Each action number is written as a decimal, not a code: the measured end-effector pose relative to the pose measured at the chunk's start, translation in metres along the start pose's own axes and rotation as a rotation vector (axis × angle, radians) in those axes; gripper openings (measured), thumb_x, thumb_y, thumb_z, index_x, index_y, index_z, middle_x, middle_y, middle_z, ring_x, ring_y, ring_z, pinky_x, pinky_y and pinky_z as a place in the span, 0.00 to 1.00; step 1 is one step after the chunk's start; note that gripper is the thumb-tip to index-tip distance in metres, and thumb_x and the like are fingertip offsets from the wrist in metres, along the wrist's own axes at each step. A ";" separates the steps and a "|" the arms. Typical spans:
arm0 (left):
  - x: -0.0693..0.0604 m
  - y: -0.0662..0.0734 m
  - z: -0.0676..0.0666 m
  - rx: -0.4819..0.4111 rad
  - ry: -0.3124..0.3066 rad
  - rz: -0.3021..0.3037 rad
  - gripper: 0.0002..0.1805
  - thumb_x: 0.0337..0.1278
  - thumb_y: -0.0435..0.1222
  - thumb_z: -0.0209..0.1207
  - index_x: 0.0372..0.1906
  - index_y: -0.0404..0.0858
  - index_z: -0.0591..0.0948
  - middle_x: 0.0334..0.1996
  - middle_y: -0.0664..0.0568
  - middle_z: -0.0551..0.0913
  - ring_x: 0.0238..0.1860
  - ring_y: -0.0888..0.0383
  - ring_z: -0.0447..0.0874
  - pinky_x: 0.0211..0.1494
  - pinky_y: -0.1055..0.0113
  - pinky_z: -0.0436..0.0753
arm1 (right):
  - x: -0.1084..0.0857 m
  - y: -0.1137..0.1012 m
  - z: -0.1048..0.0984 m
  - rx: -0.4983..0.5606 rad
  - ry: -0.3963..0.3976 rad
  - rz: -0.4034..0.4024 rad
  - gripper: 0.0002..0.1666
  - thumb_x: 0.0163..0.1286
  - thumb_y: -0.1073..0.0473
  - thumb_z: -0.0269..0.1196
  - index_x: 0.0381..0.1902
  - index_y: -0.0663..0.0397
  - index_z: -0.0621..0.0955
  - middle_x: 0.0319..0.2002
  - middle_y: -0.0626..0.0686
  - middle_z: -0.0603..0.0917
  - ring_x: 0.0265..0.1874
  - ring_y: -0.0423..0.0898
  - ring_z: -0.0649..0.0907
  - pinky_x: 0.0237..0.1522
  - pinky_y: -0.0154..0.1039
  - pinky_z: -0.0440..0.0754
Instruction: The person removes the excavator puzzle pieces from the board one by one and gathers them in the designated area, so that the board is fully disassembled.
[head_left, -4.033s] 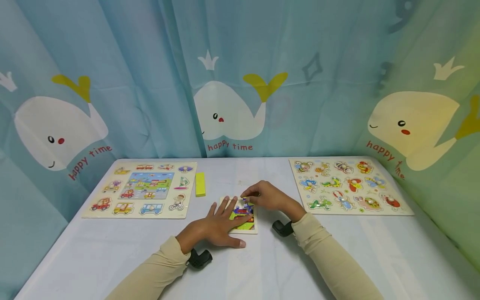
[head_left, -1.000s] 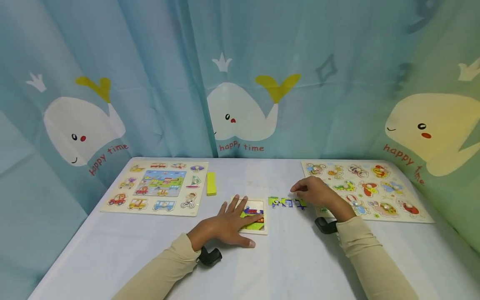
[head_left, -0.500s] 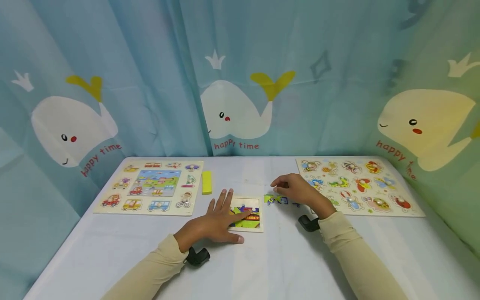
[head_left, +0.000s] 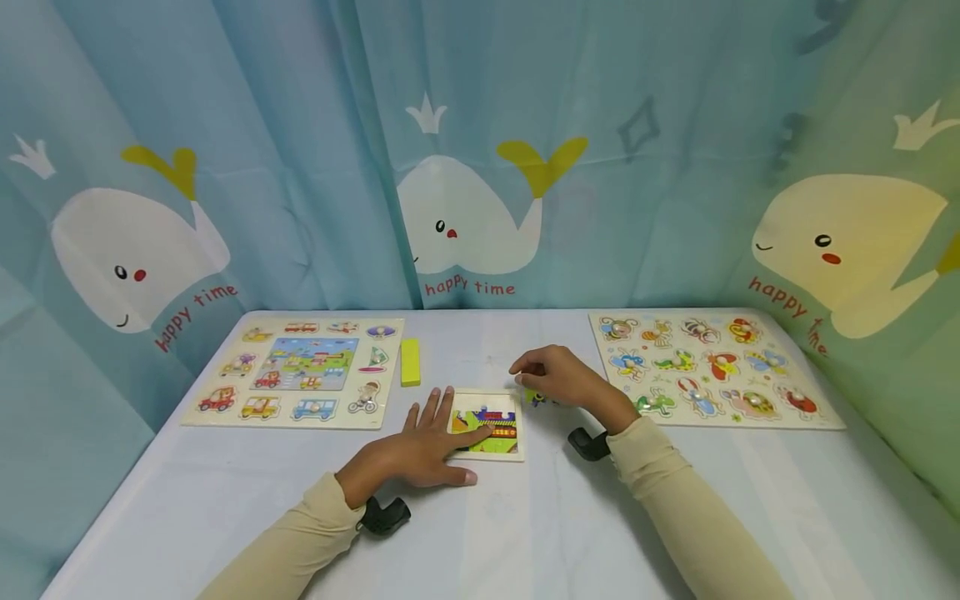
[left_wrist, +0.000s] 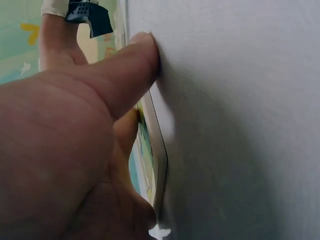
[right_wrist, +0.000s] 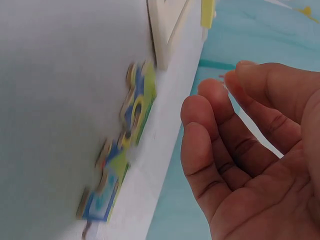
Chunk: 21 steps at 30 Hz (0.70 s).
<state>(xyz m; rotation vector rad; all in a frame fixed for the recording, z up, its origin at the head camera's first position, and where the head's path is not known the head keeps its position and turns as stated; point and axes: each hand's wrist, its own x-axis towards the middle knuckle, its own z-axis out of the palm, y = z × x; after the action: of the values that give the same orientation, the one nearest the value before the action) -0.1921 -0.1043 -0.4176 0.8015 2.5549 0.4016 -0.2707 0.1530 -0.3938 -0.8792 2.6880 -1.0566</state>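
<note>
My left hand [head_left: 423, 450] lies spread with its fingers over a small wooden puzzle tray [head_left: 519, 450], covering its left part. Inside, colourful train pieces [head_left: 495, 433] fill the lower part, and the pale base shows along the top. Past the tray's right edge, my right hand [head_left: 562, 379] hovers with loosely bent fingers that hold nothing. Under it, loose green and blue puzzle pieces [head_left: 535, 397] are partly hidden in the head view. The right wrist view shows several of these loose pieces [right_wrist: 141, 100] in a row on the table, apart from the right hand's fingertips [right_wrist: 235, 75].
A vehicle puzzle board [head_left: 375, 417] lies at the back left, with a yellow block [head_left: 410, 362] beside it. An insect puzzle board [head_left: 832, 419] lies at the back right. Behind the table hangs a blue curtain [head_left: 322, 250] with whale prints.
Four seconds ago my right hand pinched at the tray's top right; it then went right, over the loose pieces, and has come back left towards the tray. My left hand has stayed on the tray.
</note>
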 end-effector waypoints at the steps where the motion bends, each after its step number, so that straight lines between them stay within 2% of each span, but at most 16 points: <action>1: 0.000 0.001 0.000 0.002 -0.006 -0.003 0.38 0.63 0.59 0.55 0.75 0.61 0.58 0.75 0.35 0.27 0.73 0.38 0.19 0.69 0.37 0.34 | 0.001 -0.001 0.001 0.007 -0.006 -0.004 0.11 0.69 0.66 0.60 0.45 0.66 0.84 0.33 0.52 0.84 0.26 0.41 0.76 0.30 0.38 0.76; 7: -0.001 0.003 0.000 -0.014 -0.014 -0.012 0.37 0.63 0.59 0.54 0.76 0.62 0.57 0.75 0.37 0.26 0.73 0.38 0.20 0.69 0.38 0.32 | 0.006 -0.006 0.010 0.041 -0.032 -0.014 0.10 0.69 0.66 0.61 0.45 0.65 0.84 0.35 0.51 0.85 0.27 0.40 0.77 0.30 0.37 0.76; 13: 0.000 0.002 0.001 -0.011 -0.014 -0.011 0.37 0.63 0.60 0.53 0.75 0.62 0.58 0.75 0.38 0.25 0.73 0.39 0.19 0.69 0.39 0.32 | 0.011 -0.014 0.019 0.085 -0.072 -0.015 0.10 0.67 0.69 0.61 0.44 0.66 0.84 0.37 0.52 0.86 0.32 0.40 0.80 0.36 0.36 0.78; 21: -0.001 0.000 0.002 -0.012 -0.008 -0.007 0.36 0.64 0.60 0.53 0.75 0.61 0.59 0.75 0.37 0.26 0.73 0.39 0.19 0.69 0.38 0.33 | 0.018 -0.025 0.034 0.116 -0.126 -0.030 0.09 0.69 0.67 0.62 0.45 0.63 0.85 0.40 0.52 0.86 0.32 0.38 0.80 0.37 0.34 0.78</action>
<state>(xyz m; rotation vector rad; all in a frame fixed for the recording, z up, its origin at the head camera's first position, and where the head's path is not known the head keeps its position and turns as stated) -0.1903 -0.1050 -0.4188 0.7882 2.5444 0.4108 -0.2633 0.1085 -0.4012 -0.9339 2.4919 -1.1110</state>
